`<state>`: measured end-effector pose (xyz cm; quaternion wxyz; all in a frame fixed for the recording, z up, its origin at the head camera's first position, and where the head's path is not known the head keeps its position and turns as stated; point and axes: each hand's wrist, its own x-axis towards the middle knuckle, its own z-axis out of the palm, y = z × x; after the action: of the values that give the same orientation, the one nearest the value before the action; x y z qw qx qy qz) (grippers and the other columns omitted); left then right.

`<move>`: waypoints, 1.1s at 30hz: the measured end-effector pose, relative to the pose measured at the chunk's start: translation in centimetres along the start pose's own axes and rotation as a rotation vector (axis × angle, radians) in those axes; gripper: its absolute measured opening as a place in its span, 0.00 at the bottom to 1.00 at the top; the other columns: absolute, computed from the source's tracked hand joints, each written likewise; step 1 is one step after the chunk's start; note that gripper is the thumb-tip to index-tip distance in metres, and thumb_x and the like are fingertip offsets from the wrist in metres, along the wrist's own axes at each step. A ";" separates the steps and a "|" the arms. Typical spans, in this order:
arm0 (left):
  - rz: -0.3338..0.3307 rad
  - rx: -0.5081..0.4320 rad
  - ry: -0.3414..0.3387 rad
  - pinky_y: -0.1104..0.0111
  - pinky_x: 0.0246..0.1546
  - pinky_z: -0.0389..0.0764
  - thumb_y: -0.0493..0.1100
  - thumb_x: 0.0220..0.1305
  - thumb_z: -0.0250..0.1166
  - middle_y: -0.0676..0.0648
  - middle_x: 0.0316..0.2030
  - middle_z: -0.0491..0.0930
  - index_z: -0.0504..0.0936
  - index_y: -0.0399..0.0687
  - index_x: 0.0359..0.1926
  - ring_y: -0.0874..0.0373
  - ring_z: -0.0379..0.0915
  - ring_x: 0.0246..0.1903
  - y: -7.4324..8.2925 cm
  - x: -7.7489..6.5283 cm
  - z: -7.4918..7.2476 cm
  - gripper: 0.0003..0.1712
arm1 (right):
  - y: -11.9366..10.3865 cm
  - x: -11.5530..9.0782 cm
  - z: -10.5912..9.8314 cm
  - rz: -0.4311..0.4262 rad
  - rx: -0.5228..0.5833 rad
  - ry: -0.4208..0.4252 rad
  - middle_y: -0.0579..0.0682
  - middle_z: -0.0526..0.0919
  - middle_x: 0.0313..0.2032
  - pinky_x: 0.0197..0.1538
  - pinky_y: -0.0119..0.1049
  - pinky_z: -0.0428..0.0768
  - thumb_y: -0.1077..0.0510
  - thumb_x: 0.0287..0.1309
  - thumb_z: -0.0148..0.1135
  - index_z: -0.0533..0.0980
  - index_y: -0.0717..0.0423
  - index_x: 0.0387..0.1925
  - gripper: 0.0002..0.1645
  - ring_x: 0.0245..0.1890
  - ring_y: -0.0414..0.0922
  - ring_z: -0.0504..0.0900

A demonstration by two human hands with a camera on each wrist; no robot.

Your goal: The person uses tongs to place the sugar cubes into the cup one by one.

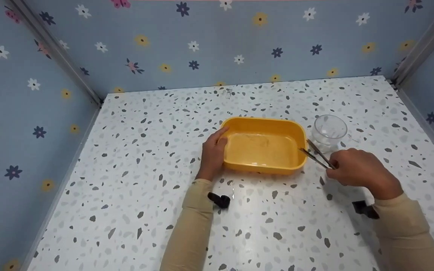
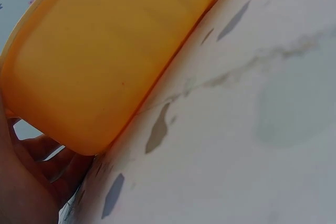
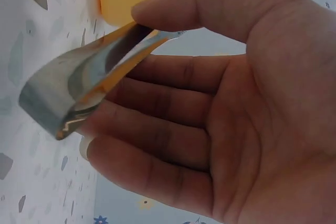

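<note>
A yellow rectangular plastic tub (image 1: 264, 148) stands on the speckled table, with a few faint marks and bright glints on its inner floor. At its left end my left hand (image 1: 212, 155) grips the wall, the thumb at the rim and the fingers outside; the left wrist view shows those fingers behind the tub's corner (image 2: 79, 103). My right hand (image 1: 362, 169) pinches metal tongs (image 1: 319, 157) between thumb and fingers. Their two tips are spread apart at the tub's right rim. In the right wrist view the bent end of the tongs (image 3: 52, 100) sticks out from the hand.
A clear glass cup (image 1: 329, 130) with a handle stands just right of the tub, behind the tongs. Near the table's back edge lies a small transparent thing (image 1: 228, 93). Blue flower-patterned panels (image 1: 217, 41) wall the table (image 1: 138, 180) at the back and both sides.
</note>
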<state>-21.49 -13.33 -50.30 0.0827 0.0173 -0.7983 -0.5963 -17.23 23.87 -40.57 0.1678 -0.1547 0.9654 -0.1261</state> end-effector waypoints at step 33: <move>-0.007 0.004 0.005 0.62 0.67 0.65 0.47 0.73 0.50 0.52 0.64 0.75 0.78 0.55 0.65 0.59 0.68 0.63 0.0 0.0 -0.1 0.24 | 1.6 -0.3 -0.9 0.078 -0.004 -0.121 0.42 0.77 0.16 0.22 0.38 0.67 0.52 0.56 0.62 0.80 0.50 0.21 0.11 0.19 0.43 0.74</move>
<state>-21.49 -13.44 -50.32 0.0827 0.0216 -0.7991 -0.5951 -17.68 25.66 -40.16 0.2301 -0.1249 0.9590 -0.1081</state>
